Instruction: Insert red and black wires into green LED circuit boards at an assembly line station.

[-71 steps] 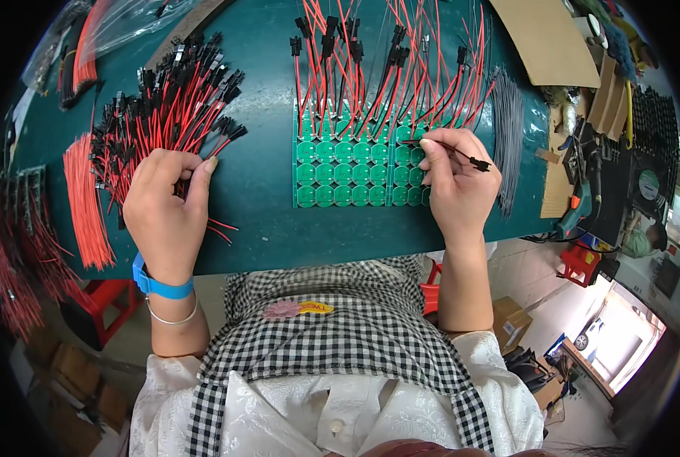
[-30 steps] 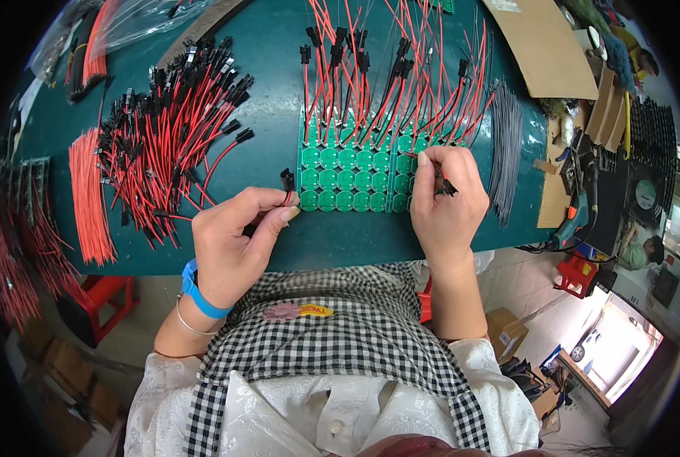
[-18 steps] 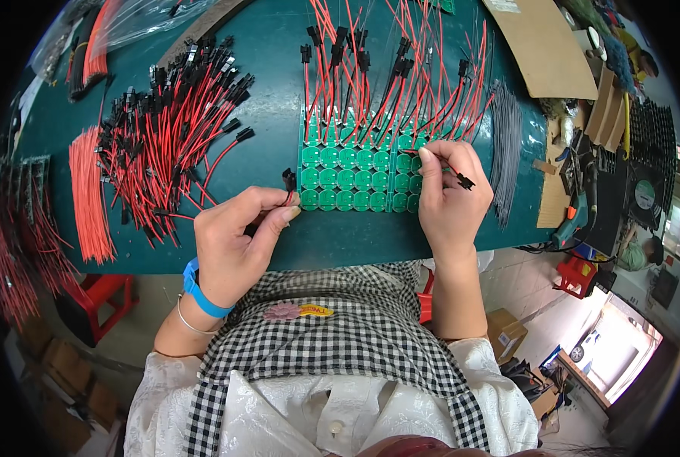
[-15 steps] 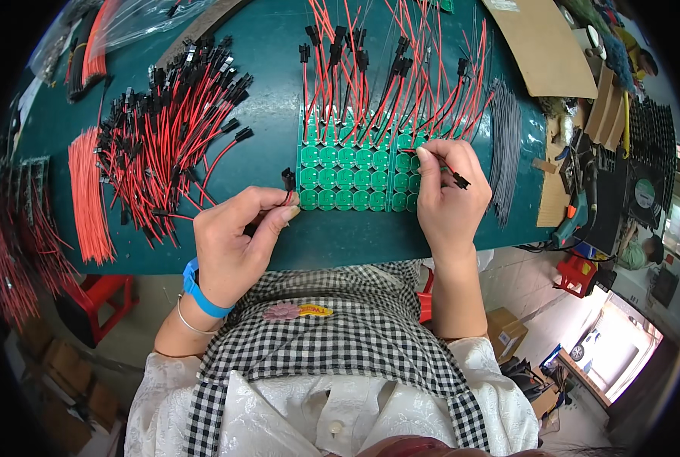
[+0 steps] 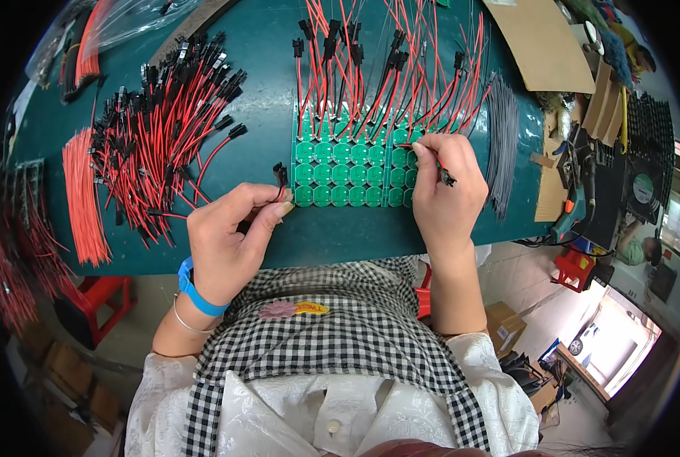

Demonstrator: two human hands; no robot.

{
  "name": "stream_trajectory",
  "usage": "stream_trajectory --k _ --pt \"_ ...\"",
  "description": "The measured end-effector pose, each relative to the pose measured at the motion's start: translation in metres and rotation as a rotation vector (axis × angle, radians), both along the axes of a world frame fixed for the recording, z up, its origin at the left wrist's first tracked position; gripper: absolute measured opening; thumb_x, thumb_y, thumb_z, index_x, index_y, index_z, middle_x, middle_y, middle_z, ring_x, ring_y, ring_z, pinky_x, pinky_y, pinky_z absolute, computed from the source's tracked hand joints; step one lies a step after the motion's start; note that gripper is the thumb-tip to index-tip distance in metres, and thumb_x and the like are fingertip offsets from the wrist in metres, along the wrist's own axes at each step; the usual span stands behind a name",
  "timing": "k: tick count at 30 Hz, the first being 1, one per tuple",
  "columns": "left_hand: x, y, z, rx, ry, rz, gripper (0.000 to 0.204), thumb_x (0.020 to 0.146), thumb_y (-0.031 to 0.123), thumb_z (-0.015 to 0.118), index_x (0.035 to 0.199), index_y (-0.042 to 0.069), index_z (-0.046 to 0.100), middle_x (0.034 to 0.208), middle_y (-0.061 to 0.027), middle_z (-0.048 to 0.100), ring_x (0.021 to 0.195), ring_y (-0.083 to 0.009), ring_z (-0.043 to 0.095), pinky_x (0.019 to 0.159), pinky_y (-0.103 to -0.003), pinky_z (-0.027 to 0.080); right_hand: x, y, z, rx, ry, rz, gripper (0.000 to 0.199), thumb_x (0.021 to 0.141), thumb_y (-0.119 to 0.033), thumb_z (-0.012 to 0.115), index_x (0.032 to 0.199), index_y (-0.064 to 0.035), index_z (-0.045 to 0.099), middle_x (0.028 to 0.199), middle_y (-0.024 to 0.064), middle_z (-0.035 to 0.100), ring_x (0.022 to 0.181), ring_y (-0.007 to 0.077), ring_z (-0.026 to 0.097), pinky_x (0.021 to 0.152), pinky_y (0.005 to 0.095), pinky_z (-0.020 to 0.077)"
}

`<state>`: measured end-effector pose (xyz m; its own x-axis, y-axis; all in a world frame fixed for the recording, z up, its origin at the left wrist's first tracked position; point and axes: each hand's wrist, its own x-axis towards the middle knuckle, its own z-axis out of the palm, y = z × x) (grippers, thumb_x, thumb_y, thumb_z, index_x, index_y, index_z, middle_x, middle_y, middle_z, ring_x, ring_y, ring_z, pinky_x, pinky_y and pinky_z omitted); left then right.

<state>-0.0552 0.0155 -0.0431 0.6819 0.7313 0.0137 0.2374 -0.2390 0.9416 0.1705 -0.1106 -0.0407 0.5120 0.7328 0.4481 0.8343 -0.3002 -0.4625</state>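
My left hand [image 5: 229,228] pinches a wire lead with a black connector [image 5: 280,174] between thumb and forefinger, beside the near left corner of a green circuit board panel [image 5: 340,174]. Over the panel's right part, my right hand [image 5: 454,186] is closed on another red and black connector lead. Its thin red end points left over the small round boards, and its black plug hangs beside the palm. Whether that end touches a board I cannot tell. Red and black leads [image 5: 359,87] with black connectors rise from the panel's far rows.
Left of the panel lies a large heap of connector leads [image 5: 164,145], with a bundle of red wires [image 5: 84,198] beside it. Grey wires [image 5: 501,145] lie right of the panel. Cardboard [image 5: 542,46] and a hand tool [image 5: 568,217] are at the table's right side.
The black plug hanging from my right hand has swung left, closer to the palm. The whole view has shifted slightly; my left hand keeps its pinch.
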Motion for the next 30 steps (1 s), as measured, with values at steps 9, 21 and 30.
stream_trajectory --k 9,21,30 --pt "0.0006 0.0004 0.0010 0.014 -0.004 -0.011 0.008 0.087 -0.002 0.073 0.094 -0.002 0.070 0.078 -0.0092 0.072 0.069 -0.0126 0.070 0.062 -0.025 0.054 -0.0004 0.0004 0.0010 0.002 0.016 -0.001 0.012 0.084 0.003 0.071 0.090 -0.0019 0.063 0.083 0.0105 0.063 0.068 0.0269 0.064 0.060 0.0343 0.0506" --pt "0.0007 0.0011 0.0013 0.005 0.012 -0.019 0.007 0.087 -0.001 0.073 0.094 -0.001 0.070 0.078 -0.0086 0.072 0.070 -0.0134 0.071 0.062 -0.025 0.054 -0.0031 0.0024 0.0039 -0.045 0.057 -0.035 0.012 0.084 0.001 0.072 0.088 -0.0025 0.061 0.081 0.0104 0.062 0.066 0.0284 0.063 0.056 0.0367 0.0501" --pt "0.0025 -0.0006 0.0024 0.005 -0.005 -0.023 0.007 0.087 -0.001 0.073 0.094 -0.001 0.070 0.079 -0.0085 0.072 0.070 -0.0136 0.071 0.062 -0.024 0.054 0.0025 0.0064 0.0013 -0.036 0.052 0.018 0.015 0.085 -0.004 0.074 0.086 -0.0007 0.059 0.079 0.0119 0.062 0.065 0.0312 0.062 0.055 0.0381 0.0493"
